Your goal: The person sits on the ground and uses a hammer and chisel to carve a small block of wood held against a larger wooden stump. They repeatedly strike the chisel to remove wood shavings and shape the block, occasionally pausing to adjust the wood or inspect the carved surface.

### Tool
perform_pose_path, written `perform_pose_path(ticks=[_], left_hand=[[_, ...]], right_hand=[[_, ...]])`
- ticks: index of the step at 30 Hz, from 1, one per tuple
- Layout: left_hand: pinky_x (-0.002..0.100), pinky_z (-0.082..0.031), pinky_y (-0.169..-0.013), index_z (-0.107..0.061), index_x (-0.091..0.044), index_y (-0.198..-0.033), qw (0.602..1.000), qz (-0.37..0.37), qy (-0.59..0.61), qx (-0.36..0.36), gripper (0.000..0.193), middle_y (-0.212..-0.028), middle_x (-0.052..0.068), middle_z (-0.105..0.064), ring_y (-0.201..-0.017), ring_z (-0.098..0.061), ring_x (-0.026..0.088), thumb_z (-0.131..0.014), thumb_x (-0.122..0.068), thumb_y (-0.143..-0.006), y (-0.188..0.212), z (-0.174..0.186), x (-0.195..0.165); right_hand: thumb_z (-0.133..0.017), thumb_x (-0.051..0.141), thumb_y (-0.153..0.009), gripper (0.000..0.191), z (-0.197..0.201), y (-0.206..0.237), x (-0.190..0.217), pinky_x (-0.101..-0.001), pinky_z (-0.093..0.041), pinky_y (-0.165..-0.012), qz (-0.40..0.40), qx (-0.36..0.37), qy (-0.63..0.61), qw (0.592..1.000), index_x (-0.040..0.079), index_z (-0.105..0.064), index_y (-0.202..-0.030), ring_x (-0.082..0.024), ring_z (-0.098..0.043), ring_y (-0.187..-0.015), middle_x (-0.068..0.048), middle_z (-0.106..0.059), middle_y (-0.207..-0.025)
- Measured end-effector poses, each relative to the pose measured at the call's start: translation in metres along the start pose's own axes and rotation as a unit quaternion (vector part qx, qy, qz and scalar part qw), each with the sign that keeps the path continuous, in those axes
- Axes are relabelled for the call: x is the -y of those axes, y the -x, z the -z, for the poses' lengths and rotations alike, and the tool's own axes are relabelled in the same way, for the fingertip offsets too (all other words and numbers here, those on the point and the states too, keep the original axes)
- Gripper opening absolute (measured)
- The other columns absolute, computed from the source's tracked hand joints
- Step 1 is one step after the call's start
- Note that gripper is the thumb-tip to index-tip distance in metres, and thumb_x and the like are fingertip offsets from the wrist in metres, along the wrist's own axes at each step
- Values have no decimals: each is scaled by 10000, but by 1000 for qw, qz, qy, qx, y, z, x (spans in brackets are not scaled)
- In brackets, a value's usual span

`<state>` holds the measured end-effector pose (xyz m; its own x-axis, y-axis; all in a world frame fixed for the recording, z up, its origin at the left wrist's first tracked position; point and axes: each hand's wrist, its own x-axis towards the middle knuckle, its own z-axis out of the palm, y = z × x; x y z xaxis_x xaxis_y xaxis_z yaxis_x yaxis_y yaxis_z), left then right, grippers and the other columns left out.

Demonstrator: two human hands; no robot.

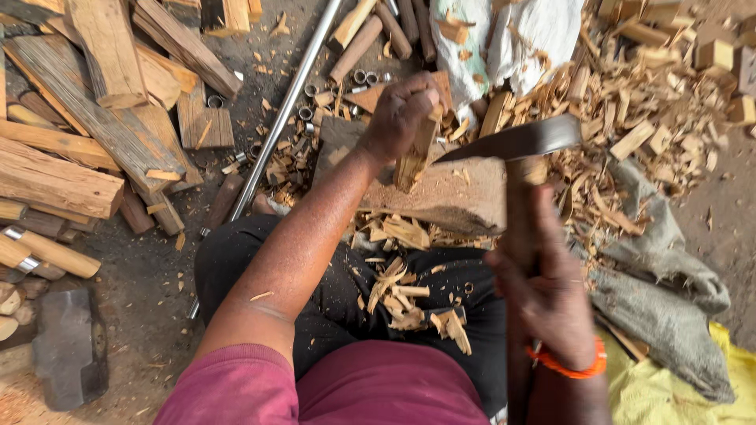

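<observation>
a stick [415, 153] is gripped upright on the block [449, 193] by the left hand [402, 114]; the adze [516, 142] handle is clenched in the right hand [547, 295].

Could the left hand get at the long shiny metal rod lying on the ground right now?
Probably not at once: the left hand is gripping the upright pale wooden stick on the chopping block. The long shiny metal rod lies close beside, uncovered.
</observation>
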<state>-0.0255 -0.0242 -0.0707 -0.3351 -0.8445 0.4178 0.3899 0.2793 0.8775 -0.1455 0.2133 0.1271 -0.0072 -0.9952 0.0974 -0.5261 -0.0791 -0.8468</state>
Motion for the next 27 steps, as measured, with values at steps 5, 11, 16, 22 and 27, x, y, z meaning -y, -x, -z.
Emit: perform_pose_path(ticks=[5, 11, 16, 22, 27], left_hand=[[294, -395, -643, -666, -77, -920, 997, 34, 74, 14, 362, -766, -39, -488, -714, -435, 90, -571, -417, -998, 2, 0, 6], [272, -367, -622, -675, -82, -928, 997, 46, 58, 19, 407, -716, -47, -424, -662, -391, 75, -580, -469, -1014, 6, 5, 1], [296, -584, -650, -599, -97, -911, 991, 16, 127, 48, 399, -848, 24, -621, -755, -657, 119, -577, -488, -984, 13, 6, -21], [364, -653, -710, -634, -72, -948, 969, 133, 174, 112, 462, -850, 78, -682, -779, -738, 183, -640, -532, -993, 20, 9, -47], [335, -610, -646, -699, -84, -959, 964, 170, 168, 117, 602, -819, 67, -683, -716, -691, 152, -536, -661, -1008, 23, 7, -54]], right_hand=[[-691, -109, -876, 955, 45, 45, 14, -247, -566, -645, 28, -202, -124, 971, 185, -235, -1662, -95, -616, -846, -89, -593, -1318], [-701, -61, -926, 930, 42, 55, 8, -239, -555, -647, 100, -187, -130, 969, 201, -218, -1676, -76, -616, -787, -89, -633, -1180], [-702, -28, -964, 900, 30, 48, -12, -243, -550, -674, 22, -76, -14, 997, 188, -222, -1695, -73, -614, -769, -94, -650, -1078], [-716, -12, -880, 884, 0, 37, -85, -377, -567, -848, -73, -19, 168, 983, 131, -291, -1641, -260, -728, -1047, -228, -713, -1228], [-717, -4, -903, 880, -14, 41, -110, -382, -528, -1000, -20, -29, 171, 985, 89, -262, -1650, -328, -629, -1303, -278, -607, -1464]])
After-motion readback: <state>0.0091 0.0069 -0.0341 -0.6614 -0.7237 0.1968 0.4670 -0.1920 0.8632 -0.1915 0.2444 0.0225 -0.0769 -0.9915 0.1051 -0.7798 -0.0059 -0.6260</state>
